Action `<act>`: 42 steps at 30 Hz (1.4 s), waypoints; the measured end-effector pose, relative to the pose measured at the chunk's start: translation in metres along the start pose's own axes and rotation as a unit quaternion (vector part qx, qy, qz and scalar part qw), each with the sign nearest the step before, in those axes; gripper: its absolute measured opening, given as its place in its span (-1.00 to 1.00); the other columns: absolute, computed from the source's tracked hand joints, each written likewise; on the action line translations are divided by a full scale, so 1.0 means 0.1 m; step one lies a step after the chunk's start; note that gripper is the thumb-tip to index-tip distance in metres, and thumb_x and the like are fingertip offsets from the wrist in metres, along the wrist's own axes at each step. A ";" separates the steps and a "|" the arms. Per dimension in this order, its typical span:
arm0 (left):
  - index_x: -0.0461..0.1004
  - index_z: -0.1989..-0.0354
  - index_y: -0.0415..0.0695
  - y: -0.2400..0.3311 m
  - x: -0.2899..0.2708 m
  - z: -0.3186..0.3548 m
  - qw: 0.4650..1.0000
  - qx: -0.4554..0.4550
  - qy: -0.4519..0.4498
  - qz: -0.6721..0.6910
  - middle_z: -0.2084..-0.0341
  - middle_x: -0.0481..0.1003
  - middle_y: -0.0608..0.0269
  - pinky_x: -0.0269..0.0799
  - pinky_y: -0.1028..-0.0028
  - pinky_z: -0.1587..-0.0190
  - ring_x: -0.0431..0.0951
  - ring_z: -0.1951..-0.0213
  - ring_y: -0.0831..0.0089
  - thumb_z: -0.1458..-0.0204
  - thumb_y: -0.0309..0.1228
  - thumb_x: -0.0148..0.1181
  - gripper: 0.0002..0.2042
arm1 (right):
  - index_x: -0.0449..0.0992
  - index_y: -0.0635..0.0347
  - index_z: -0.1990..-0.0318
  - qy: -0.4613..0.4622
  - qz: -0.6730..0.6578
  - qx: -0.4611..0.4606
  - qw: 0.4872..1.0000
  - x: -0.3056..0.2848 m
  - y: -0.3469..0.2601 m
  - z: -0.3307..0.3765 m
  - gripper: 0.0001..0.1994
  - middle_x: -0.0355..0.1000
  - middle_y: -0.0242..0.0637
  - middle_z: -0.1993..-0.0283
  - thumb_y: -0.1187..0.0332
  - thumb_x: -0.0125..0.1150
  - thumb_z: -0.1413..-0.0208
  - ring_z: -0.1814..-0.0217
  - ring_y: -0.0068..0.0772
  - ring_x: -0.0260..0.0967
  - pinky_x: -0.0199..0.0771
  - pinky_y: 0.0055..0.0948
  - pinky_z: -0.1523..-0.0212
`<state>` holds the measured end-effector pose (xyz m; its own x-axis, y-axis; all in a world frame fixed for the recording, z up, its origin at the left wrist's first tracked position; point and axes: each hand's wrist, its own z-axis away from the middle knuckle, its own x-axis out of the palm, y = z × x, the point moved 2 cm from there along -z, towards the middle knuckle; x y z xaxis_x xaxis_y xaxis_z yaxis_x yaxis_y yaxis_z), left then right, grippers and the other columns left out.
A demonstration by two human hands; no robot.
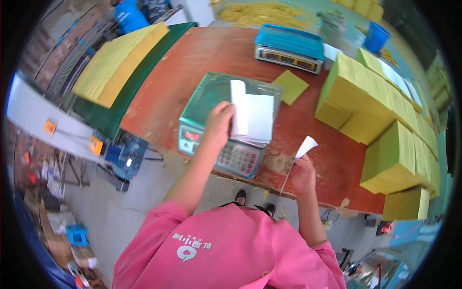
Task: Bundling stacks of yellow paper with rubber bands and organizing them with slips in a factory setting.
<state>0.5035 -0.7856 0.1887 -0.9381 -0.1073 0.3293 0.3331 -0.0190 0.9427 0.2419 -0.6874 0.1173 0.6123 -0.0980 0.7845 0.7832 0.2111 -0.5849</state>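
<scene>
A small stack of white paper sheets rests on the glass-like plate of a digital scale. My left hand grips the left edge of the stack, where the top sheet curls over. The scale's red display and keypad face me. Off the scale to the right, my right hand pinches a thin white sheet of paper, seen nearly edge-on with its upper corner bent over. Both hands are closed on paper.
The scales stand on a red table; a second one with a blue tray is at the back. A yellow sheet lies between. Stacked yellow paper lines the right side. Another yellow row sits on a green conveyor at left.
</scene>
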 end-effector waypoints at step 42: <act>0.42 0.41 -0.10 -0.09 3.32 -1.97 0.916 0.051 -0.167 -0.362 0.58 0.44 0.36 0.23 0.52 0.60 0.38 0.60 0.60 0.07 -0.47 0.25 -0.89 | 0.49 0.18 0.20 0.224 0.629 -0.317 0.673 -1.16 -1.12 0.36 -0.80 0.48 -0.12 0.38 0.56 0.10 0.02 0.37 -0.02 0.46 0.46 -0.18 0.37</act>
<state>0.2081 -1.0166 0.2791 -0.8918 0.2078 -0.4020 -0.3821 0.1302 0.9149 0.0791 -0.6643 0.0993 0.6939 -0.5440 -0.4718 -0.5844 -0.0425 -0.8104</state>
